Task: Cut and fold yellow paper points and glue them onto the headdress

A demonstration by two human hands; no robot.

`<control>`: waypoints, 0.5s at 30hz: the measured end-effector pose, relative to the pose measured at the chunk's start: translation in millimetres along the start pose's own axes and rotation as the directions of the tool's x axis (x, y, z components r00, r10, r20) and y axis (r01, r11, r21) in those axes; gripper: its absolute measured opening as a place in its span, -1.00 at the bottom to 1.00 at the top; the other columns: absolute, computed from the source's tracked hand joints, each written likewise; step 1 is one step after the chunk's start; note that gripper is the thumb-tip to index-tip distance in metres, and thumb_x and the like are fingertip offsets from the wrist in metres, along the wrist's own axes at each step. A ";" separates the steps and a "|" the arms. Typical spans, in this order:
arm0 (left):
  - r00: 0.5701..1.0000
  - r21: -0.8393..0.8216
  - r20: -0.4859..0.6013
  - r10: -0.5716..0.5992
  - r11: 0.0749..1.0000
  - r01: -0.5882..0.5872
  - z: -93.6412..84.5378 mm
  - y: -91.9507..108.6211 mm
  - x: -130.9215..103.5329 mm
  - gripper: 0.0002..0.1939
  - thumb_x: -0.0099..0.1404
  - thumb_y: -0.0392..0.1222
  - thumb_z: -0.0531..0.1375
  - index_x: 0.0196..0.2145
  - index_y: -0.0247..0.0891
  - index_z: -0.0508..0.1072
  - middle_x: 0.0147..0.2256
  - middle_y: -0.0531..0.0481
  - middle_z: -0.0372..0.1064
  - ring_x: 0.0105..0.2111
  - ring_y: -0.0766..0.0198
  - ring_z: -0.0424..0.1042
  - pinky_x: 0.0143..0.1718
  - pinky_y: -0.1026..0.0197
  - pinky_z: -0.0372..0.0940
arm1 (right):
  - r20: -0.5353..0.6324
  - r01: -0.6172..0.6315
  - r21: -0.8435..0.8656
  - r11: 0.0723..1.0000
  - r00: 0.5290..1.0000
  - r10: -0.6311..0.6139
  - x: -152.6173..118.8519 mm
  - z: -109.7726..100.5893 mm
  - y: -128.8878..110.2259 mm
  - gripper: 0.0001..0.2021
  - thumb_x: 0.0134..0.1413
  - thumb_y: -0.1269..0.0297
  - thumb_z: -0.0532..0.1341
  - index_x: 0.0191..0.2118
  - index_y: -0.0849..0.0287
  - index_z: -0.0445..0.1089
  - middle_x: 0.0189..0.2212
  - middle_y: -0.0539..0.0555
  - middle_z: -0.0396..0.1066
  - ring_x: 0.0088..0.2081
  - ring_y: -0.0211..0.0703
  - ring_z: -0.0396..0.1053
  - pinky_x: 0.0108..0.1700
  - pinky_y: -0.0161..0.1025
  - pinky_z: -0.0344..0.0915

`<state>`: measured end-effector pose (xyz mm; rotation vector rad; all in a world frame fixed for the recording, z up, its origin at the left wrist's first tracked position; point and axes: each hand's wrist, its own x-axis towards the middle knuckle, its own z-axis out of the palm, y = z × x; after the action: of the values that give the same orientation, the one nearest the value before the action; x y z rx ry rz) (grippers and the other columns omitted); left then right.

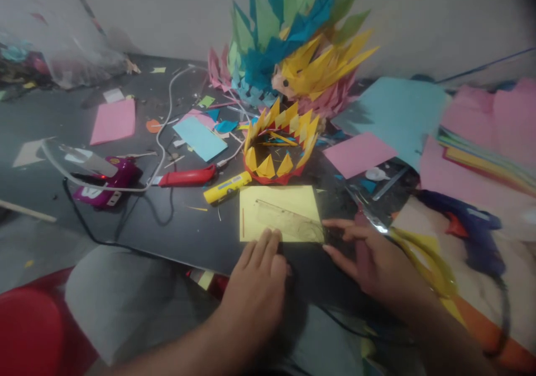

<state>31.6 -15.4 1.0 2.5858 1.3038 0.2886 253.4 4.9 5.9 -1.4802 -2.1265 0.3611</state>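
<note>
A pale yellow paper sheet (278, 197) lies on the dark table in front of me. My left hand (259, 278) rests its fingertips on the sheet's lower edge, fingers stretched flat. At the sheet's right edge is my right hand (364, 247), with thumb and index finger apart; its lower fingers curl round a dark reddish object (363, 253) I cannot make out. Across the sheet lies a thin, see-through ruler-like strip (288, 214). Just behind the sheet stand a yellow glue tube (228, 187) and a ring of folded yellow and red paper (268, 169).
A red cutter (188, 176) and purple power strip (119, 181) with cables lie left. Yellow-handled scissors (427, 259) and a dark blue glue gun (469, 225) are right. Behind stands a colourful folded-paper figure (293, 47). Pink sheets (460, 169) and scraps surround them.
</note>
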 end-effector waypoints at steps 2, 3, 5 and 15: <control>0.999 -0.014 -0.023 -0.023 1.000 0.023 3.0 6.1 2.4 -0.87 0.25 -0.41 -0.06 -0.32 -0.34 0.25 0.10 -0.33 0.20 0.15 -0.02 0.13 0.01 -0.06 0.26 | 0.055 0.035 0.027 0.999 0.998 -0.037 5.7 0.1 3.3 -0.82 0.05 0.28 0.16 -0.29 0.09 0.08 -0.21 0.11 0.42 -0.28 -0.15 0.43 -0.22 -0.16 0.35; 0.999 -0.026 -0.032 -0.031 0.999 0.030 3.4 7.4 2.9 -0.87 0.25 -0.41 -0.06 -0.32 -0.34 0.25 0.08 -0.33 0.22 0.14 -0.01 0.15 0.00 -0.06 0.26 | 0.084 0.051 0.051 0.997 0.995 -0.055 8.7 -0.5 5.3 -0.83 0.06 0.28 0.15 -0.28 0.09 0.09 -0.19 0.12 0.41 -0.24 -0.14 0.42 -0.19 -0.14 0.35; 0.998 -0.043 -0.047 -0.042 0.998 0.040 3.4 7.0 2.1 -0.86 0.24 -0.42 -0.06 -0.31 -0.33 0.25 0.05 -0.30 0.27 0.11 0.02 0.20 0.00 -0.06 0.26 | 0.133 0.066 0.108 0.992 0.988 -0.080 13.9 -1.2 9.7 -0.83 0.07 0.26 0.13 -0.25 0.09 0.10 -0.15 0.13 0.39 -0.20 -0.12 0.41 -0.16 -0.12 0.35; 0.969 -0.198 -0.232 -0.088 0.979 0.041 -4.0 -7.2 5.3 -0.89 0.26 -0.38 -0.04 -0.35 -0.28 0.25 -0.24 -0.13 0.43 -0.18 0.13 0.41 -0.21 0.04 0.34 | 0.169 0.091 0.141 0.986 0.979 -0.115 22.6 14.3 18.7 -0.84 0.07 0.29 0.16 -0.25 0.08 0.14 -0.13 0.11 0.37 -0.13 -0.12 0.38 -0.09 -0.11 0.32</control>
<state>28.1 -6.4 3.0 2.3979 1.3588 0.6984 254.2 33.9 -9.3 -1.2989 -2.2579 0.6034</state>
